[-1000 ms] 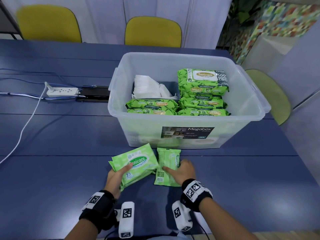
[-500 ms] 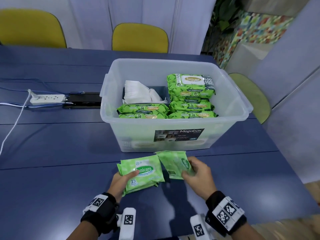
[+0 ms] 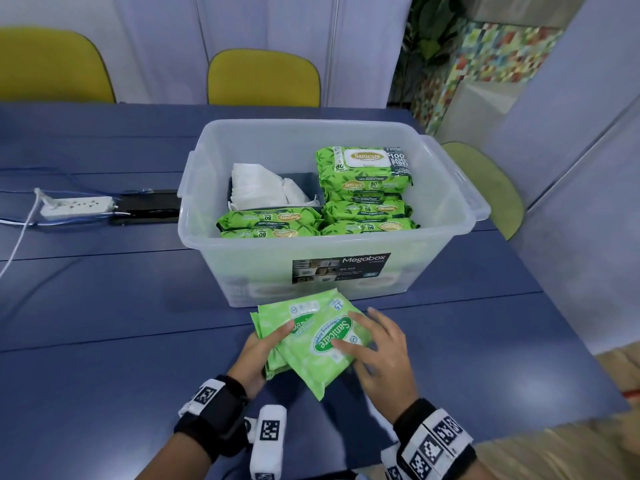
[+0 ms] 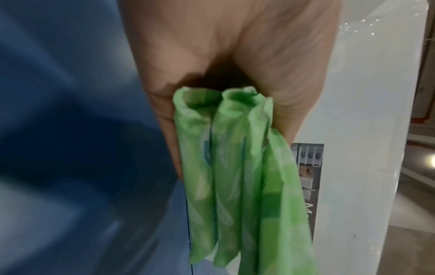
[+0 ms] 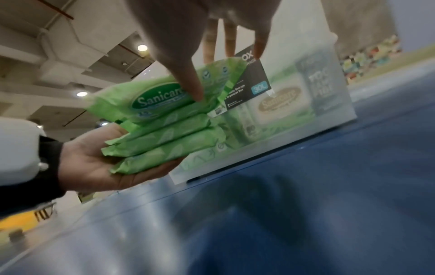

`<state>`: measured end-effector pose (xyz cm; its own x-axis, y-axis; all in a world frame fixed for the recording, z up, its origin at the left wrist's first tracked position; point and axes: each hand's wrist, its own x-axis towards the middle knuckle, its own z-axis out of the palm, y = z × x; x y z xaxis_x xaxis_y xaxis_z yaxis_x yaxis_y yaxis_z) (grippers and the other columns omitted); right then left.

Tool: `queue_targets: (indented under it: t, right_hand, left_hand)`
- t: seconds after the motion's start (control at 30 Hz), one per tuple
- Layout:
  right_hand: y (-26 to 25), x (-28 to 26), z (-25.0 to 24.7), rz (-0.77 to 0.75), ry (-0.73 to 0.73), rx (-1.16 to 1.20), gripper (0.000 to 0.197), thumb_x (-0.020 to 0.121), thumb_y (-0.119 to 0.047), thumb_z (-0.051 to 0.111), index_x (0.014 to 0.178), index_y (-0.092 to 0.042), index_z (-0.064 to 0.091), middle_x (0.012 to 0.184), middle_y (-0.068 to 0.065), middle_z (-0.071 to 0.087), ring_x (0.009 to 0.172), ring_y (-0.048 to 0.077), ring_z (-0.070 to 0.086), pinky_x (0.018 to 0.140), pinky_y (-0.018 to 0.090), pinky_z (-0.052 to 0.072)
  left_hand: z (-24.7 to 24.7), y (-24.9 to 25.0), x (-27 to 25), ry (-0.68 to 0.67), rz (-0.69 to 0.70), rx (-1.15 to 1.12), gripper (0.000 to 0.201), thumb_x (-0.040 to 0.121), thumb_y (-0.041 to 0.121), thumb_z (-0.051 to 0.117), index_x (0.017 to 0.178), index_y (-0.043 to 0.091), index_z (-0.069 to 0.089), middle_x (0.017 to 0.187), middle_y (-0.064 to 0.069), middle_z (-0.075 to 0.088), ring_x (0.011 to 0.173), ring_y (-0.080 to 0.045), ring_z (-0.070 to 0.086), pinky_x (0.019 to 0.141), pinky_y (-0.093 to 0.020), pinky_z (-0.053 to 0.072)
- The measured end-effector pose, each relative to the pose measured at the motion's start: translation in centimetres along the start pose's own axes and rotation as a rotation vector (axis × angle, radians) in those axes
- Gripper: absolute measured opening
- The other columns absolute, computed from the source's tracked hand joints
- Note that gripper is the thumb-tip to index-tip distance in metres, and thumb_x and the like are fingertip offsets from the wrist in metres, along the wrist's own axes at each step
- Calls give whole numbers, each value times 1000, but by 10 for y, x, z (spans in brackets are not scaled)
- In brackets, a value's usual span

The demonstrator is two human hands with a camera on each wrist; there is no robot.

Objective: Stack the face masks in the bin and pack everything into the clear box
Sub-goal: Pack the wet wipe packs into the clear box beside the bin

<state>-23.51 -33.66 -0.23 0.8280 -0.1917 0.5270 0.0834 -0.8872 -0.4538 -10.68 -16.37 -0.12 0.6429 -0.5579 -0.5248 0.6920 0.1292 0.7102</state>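
The clear box [image 3: 256, 271] stands mid-table. Inside it are a grey bin [image 3: 301, 183] of white face masks [image 3: 256, 188] and several large green wipe packs [image 3: 363, 168]. In front of the box, my left hand [image 3: 266, 348] holds a stack of small green wipe packs [image 3: 311, 341] from below, thumb on top, just above the table. My right hand [image 3: 367, 337] rests on the top pack with straight, spread fingers. In the right wrist view its thumb [image 5: 190, 81] presses the top pack [image 5: 150, 98] and the left hand [image 5: 94, 163] cups the stack. The left wrist view shows the pack ends [image 4: 235, 176] in my palm.
A white power strip [image 3: 76, 206] and a black device [image 3: 145, 211] lie on the blue table [image 3: 104, 306] left of the box, with cables trailing left. Yellow chairs [image 3: 263, 77] stand behind the table and a green chair [image 3: 485, 185] to the right.
My right hand picked the second small pack up off the table and laid it onto the packs in my left hand. Both hands rose slightly and came together.
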Motion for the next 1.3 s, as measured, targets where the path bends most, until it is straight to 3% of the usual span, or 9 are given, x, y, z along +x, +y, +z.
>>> queue_targets:
  t: [0.17, 0.33, 0.47, 0.6, 0.73, 0.9, 1.03, 1.17, 1.3]
  right_hand:
    - [-4, 0, 5, 306, -51, 281, 62, 87, -6, 49, 111, -63, 57, 154, -14, 19, 143, 11, 21, 116, 31, 25]
    - [-3, 10, 0, 401, -252, 512, 30, 89, -39, 51, 115, -49, 60, 151, -20, 17, 137, -5, 28, 108, 13, 32]
    - [4, 15, -7, 391, -262, 402, 34, 73, -51, 68, 106, -42, 61, 150, -22, 22, 130, -14, 32, 96, -2, 24]
    - [16, 26, -17, 330, -369, 485, 31, 72, -32, 76, 101, -40, 67, 154, -18, 20, 139, -7, 25, 108, 7, 23]
    - [20, 44, -32, 156, -644, 401, 34, 79, -18, 73, 109, -31, 68, 157, -20, 10, 143, -3, 17, 116, 23, 23]
    - [8, 64, -37, -78, -942, 265, 37, 86, -2, 61, 117, -22, 64, 158, -18, -3, 142, -5, 2, 109, 13, 16]
    - [8, 70, -29, -99, -931, 249, 35, 88, -7, 64, 120, -21, 61, 159, -15, -3, 146, 1, 2, 110, 17, 17]
    - [24, 58, -22, 275, -495, 327, 82, 64, -53, 81, 134, -43, 39, 158, -12, 11, 143, 3, 17, 107, 8, 22]
    - [29, 27, -8, 871, -358, 837, 119, 37, -65, 88, 137, -32, 33, 144, -6, 42, 131, 14, 45, 104, 34, 44]
  left_hand:
    - [3, 0, 0, -15, 31, -25, 34, 77, 11, 64, 110, 2, 63, 106, -19, 70, 84, -28, 71, 62, -34, 59]
    - [4, -4, 0, -53, 52, 73, 43, 75, 12, 75, 115, 1, 62, 109, -18, 69, 92, -29, 70, 71, -34, 59]
    - [2, -7, -1, -135, 47, 258, 73, 56, 39, 85, 118, 8, 61, 113, -10, 70, 105, -27, 66, 83, -34, 56]
    - [2, -3, 2, -218, 7, 358, 87, 51, 51, 87, 121, 9, 58, 116, -8, 69, 109, -26, 64, 92, -38, 52]
    - [5, -2, 2, -284, -18, 403, 96, 47, 57, 87, 123, 8, 56, 116, -10, 68, 107, -27, 65, 85, -33, 54]
    - [8, -5, 0, -335, -32, 432, 90, 54, 56, 84, 124, 7, 56, 118, -14, 67, 109, -30, 63, 89, -36, 52]
    - [6, -8, 2, -277, -35, 400, 76, 55, 37, 85, 118, 3, 60, 113, -18, 68, 106, -34, 64, 92, -40, 51]
    - [1, -6, 9, -155, -24, 273, 84, 46, 34, 88, 117, 0, 59, 113, -18, 68, 104, -34, 65, 87, -40, 55]
    - [0, -4, 12, -146, 22, 193, 97, 36, 41, 95, 117, 2, 59, 113, -17, 68, 103, -33, 66, 81, -37, 57]
